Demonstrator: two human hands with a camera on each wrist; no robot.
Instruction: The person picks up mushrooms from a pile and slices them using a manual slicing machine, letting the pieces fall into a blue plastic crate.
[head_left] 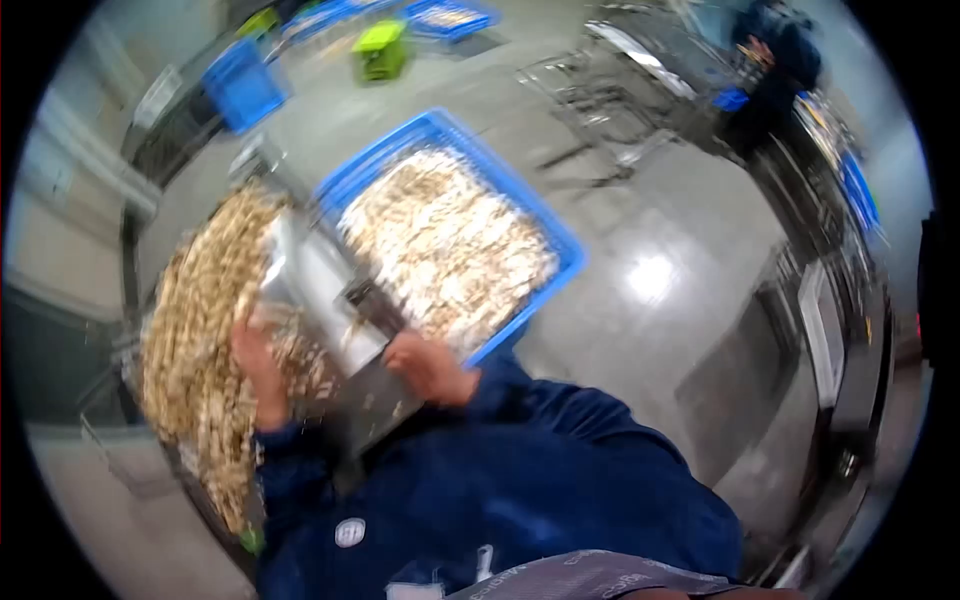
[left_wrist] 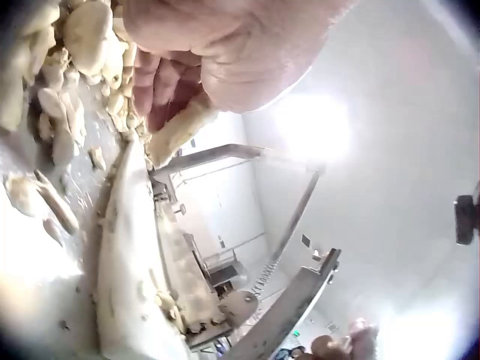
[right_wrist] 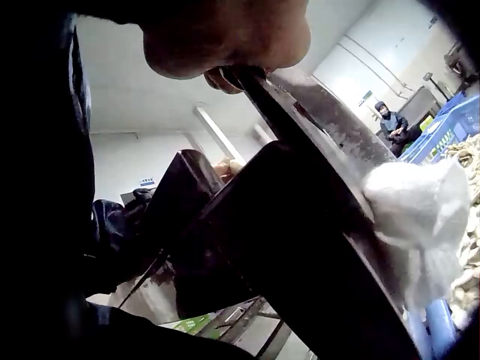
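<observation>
My left hand (head_left: 262,365) is at the edge of a heap of pale, mushroom-like pieces (head_left: 205,300). In the left wrist view its fingers curl around one long pale piece (left_wrist: 180,135), just above the end of a white board (left_wrist: 131,255). My right hand (head_left: 432,368) grips the end of a dark metal lever (head_left: 375,305) beside the steel worktop. From below, in the right wrist view, the fingers wrap the lever's flat bar (right_wrist: 292,120). A metal arm with a spring (left_wrist: 292,300) rises over the board in the left wrist view.
A blue crate (head_left: 575,250) full of pale cut pieces stands beyond the worktop. White plastic (right_wrist: 416,217) hangs near it. Farther off are a green stool (head_left: 380,50), another blue crate (head_left: 243,85), metal frames (head_left: 590,100) and a person in dark clothing (head_left: 775,60).
</observation>
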